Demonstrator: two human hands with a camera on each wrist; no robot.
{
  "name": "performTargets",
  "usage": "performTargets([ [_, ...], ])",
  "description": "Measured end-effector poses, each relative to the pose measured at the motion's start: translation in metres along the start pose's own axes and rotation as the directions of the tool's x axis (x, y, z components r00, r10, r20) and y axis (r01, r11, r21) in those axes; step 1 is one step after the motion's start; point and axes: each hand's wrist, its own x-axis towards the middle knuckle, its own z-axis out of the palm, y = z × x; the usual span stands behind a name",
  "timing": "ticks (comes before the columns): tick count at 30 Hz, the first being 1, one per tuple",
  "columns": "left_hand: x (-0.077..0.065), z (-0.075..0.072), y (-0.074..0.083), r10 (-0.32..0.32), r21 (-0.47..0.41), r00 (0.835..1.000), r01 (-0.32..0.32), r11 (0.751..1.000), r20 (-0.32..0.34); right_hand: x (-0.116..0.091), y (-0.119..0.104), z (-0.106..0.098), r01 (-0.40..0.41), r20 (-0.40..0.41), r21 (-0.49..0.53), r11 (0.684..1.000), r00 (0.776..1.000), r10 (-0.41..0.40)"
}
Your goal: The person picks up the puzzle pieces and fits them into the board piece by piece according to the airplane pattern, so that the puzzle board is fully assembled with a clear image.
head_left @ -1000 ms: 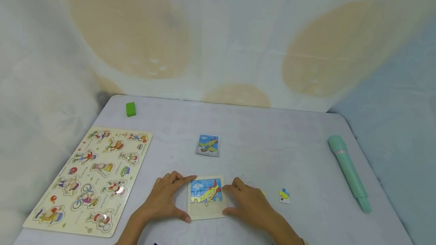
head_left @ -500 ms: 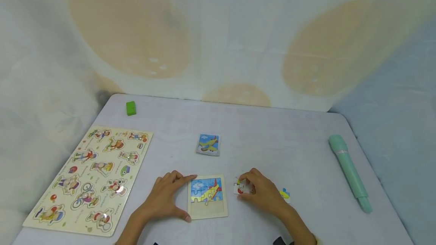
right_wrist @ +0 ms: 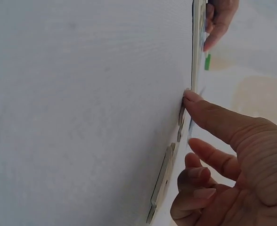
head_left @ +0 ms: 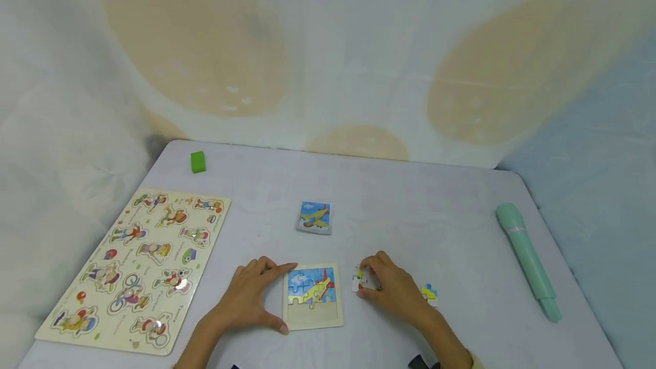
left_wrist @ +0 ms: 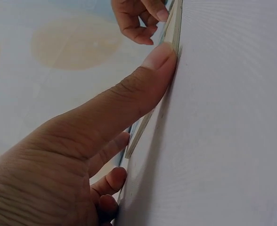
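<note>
A small wooden jigsaw tray (head_left: 314, 320) lies at the front of the table, its upper part filled with blue, yellow and red pieces and its lower strip bare. My left hand (head_left: 250, 296) holds it from the left, forefinger at the far corner and thumb at the near corner. In the left wrist view the thumb (left_wrist: 155, 70) presses on the tray's edge. Right of the tray, my right hand (head_left: 392, 288) pinches a white, yellow and red jigsaw piece (head_left: 357, 282) between thumb and forefinger, low at the tabletop. The hand partly hides this piece.
Another jigsaw piece (head_left: 429, 294) lies beyond the right hand. Behind the tray is an airplane picture card (head_left: 314, 218). A large figure puzzle board (head_left: 123, 266) takes up the left side, with a green block (head_left: 197, 162) behind it. A mint-green microphone-shaped object (head_left: 528, 261) lies far right.
The right hand has left the tray's right edge and moved right to the jigsaw piece, where it stays over the last half second. The left hand has kept its place at the tray.
</note>
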Motion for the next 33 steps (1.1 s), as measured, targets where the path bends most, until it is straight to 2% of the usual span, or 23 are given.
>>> performTargets([
  [8,0.0,0.001,0.0,-0.006,0.0,1.0,0.006,1.0,0.003,-0.001,0.001,0.0,0.02,-0.003,0.005,1.0,1.0,-0.02],
  [16,0.0,0.001,0.0,-0.01,0.01,1.0,0.01,1.0,0.005,-0.001,0.002,0.004,0.117,-0.049,-0.089,0.989,0.991,-0.122],
  [20,-0.001,0.001,0.001,-0.011,0.001,1.0,0.011,1.0,0.004,-0.003,0.002,0.002,0.133,-0.075,-0.115,0.985,0.987,-0.142],
  [26,0.0,0.0,0.001,-0.01,0.001,1.0,0.01,1.0,0.007,-0.005,-0.002,-0.001,0.141,-0.093,-0.083,0.987,0.985,-0.148],
  [30,0.0,-0.002,0.001,-0.002,-0.006,1.0,0.002,1.0,0.012,-0.007,-0.012,-0.003,0.166,-0.063,-0.041,0.985,0.984,-0.169],
  [33,0.001,-0.002,0.001,0.004,-0.016,1.0,-0.004,1.0,0.01,-0.008,-0.024,-0.003,0.175,-0.006,-0.041,0.984,0.984,-0.176],
])
